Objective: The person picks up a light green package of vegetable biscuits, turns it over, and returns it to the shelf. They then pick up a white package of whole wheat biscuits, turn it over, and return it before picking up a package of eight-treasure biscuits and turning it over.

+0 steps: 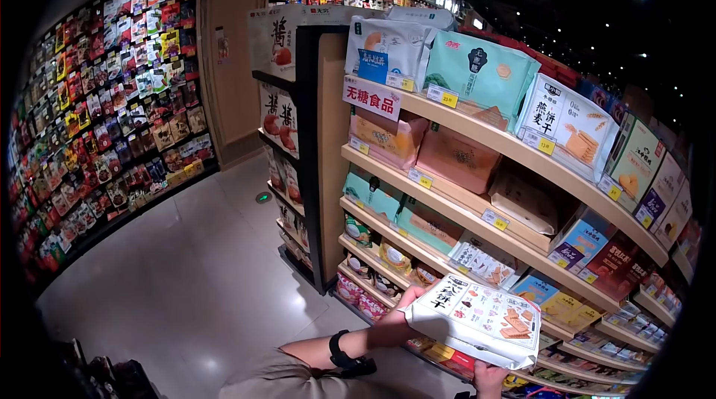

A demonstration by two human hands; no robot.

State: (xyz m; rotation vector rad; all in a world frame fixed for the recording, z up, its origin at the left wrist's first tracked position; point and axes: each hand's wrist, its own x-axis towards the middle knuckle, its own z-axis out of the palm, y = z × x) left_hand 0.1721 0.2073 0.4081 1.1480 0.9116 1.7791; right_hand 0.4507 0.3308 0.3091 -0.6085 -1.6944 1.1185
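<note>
A white package of biscuits (466, 324) with dark lettering and a picture of brown biscuits is tilted in front of the lower shelves. My left hand (400, 317) grips its left end, and most of those fingers are hidden behind it. At the lower right corner, my right hand (489, 378) holds the near edge, only partly in view. A black band (349, 352) circles my left wrist. Just beyond the package, a white-and-grey pack (481, 261) with similar lettering sits on a shelf.
A curved shelf unit (447, 127) carries biscuit packs with price tags, including a mint-green bag (481, 74). Its dark end panel (307, 160) stands left, beside the grey tiled floor (194, 272). Across the aisle rises a wall of hanging snack packets (119, 115).
</note>
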